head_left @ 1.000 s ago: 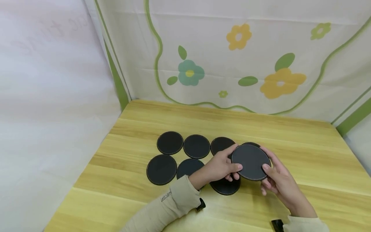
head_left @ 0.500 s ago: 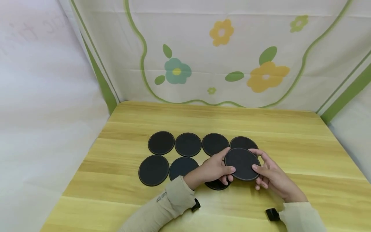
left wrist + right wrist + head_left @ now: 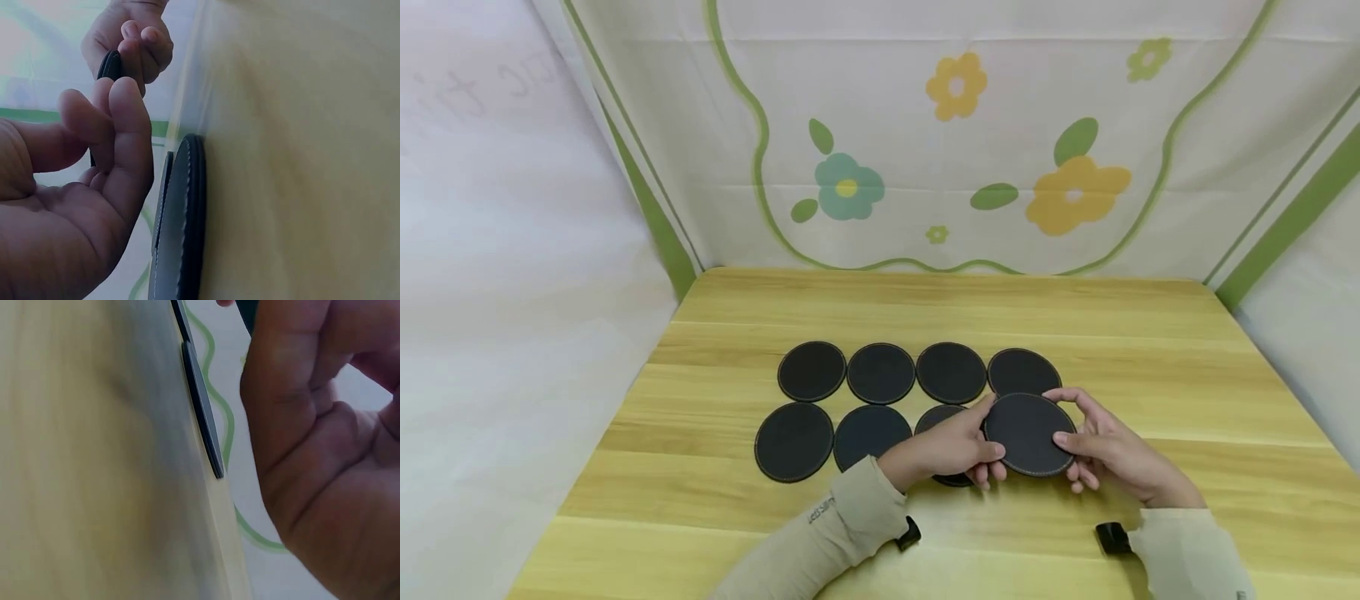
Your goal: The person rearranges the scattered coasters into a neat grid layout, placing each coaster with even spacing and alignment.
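A round black coaster [image 3: 1028, 435] with a stitched rim is held between both hands above the near right of the coaster group. My left hand [image 3: 951, 443] pinches its left edge, thumb on top. On the opposite edge, my right hand [image 3: 1120, 454] grips it with thumb over the top and a finger at the far rim. In the left wrist view the held coaster [image 3: 110, 65] shows edge-on, off the table. Behind it lies a far-row coaster [image 3: 1024, 372], partly hidden. Under my left hand another coaster [image 3: 936, 419] is mostly covered.
More black coasters lie flat in two rows on the wooden table [image 3: 647, 467], including a front-left coaster [image 3: 794, 442] and a back-left coaster [image 3: 812, 371]. A flowered white cloth [image 3: 895, 100] hangs along the table's far edge. White sheets stand at both sides.
The head view has shifted, so the scene sits farther left. Both hands keep hold of the coaster, which has come slightly nearer and uncovers more of the far-row coaster behind it.
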A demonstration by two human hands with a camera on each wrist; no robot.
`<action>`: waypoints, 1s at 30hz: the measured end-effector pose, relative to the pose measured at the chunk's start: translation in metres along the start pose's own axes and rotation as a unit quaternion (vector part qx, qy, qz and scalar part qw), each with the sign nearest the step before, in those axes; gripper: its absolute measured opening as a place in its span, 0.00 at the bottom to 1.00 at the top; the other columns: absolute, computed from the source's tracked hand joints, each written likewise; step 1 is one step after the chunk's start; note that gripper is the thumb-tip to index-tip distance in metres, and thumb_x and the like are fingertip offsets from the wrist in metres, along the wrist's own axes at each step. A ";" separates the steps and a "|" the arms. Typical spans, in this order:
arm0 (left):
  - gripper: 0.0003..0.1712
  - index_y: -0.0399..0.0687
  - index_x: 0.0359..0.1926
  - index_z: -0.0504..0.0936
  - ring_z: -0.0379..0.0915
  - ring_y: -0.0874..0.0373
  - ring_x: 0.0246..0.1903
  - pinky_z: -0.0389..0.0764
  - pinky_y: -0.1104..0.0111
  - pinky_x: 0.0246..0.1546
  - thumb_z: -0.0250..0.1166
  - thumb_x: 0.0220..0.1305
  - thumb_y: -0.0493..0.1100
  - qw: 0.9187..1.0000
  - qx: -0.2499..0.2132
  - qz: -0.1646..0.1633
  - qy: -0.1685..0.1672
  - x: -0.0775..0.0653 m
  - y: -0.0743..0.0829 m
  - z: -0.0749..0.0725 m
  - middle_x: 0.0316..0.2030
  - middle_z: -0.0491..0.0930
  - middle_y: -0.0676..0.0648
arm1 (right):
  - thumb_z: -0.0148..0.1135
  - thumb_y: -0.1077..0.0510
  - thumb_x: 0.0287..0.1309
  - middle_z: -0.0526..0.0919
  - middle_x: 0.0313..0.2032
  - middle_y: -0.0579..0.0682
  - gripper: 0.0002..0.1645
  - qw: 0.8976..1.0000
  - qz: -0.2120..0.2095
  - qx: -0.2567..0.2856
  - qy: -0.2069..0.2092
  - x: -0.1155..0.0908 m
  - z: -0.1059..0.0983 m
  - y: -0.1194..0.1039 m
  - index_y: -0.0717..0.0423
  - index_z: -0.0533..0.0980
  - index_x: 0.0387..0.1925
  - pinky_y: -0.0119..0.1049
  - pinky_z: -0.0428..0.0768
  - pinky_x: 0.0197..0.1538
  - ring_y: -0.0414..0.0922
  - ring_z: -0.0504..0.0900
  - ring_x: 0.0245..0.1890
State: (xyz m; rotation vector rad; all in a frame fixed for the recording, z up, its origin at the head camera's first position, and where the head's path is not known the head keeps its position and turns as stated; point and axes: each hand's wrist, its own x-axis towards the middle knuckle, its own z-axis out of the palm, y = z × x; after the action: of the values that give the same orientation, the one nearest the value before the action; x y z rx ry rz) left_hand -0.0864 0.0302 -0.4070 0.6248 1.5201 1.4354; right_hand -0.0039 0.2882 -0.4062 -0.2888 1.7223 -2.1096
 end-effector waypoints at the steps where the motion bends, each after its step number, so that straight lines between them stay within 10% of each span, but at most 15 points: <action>1: 0.47 0.43 0.81 0.33 0.75 0.59 0.15 0.82 0.68 0.25 0.55 0.76 0.31 1.000 0.004 -0.001 -0.004 0.001 -0.001 0.001 0.22 0.83 0.43 | 0.44 0.71 0.75 0.80 0.16 0.55 0.29 1.000 0.002 -0.006 -0.002 0.000 -0.001 0.000 0.55 0.51 0.71 0.44 0.85 0.25 0.42 0.81 0.15; 16: 0.44 0.42 0.80 0.46 0.73 0.59 0.14 0.81 0.67 0.23 0.59 0.73 0.33 0.999 -0.009 -0.046 0.003 0.002 -0.004 0.007 0.20 0.81 0.42 | 0.45 0.65 0.78 0.83 0.20 0.56 0.16 0.997 0.049 -0.053 0.016 -0.006 -0.011 0.003 0.59 0.60 0.62 0.38 0.83 0.21 0.41 0.81 0.14; 30: 0.31 0.42 0.74 0.66 0.73 0.60 0.14 0.83 0.65 0.23 0.58 0.72 0.31 0.998 0.001 -0.060 0.027 0.005 -0.006 0.006 0.19 0.79 0.44 | 0.54 0.55 0.76 0.79 0.19 0.62 0.21 0.970 0.157 -0.138 0.120 -0.008 -0.007 -0.001 0.62 0.65 0.62 0.40 0.83 0.21 0.43 0.80 0.13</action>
State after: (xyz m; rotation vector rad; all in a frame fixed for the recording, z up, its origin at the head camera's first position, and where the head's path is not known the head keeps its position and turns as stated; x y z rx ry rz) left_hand -0.0816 0.0360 -0.4137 0.4910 1.5755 1.3685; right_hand 0.0000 0.2982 -0.4060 0.1632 2.0486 -1.7326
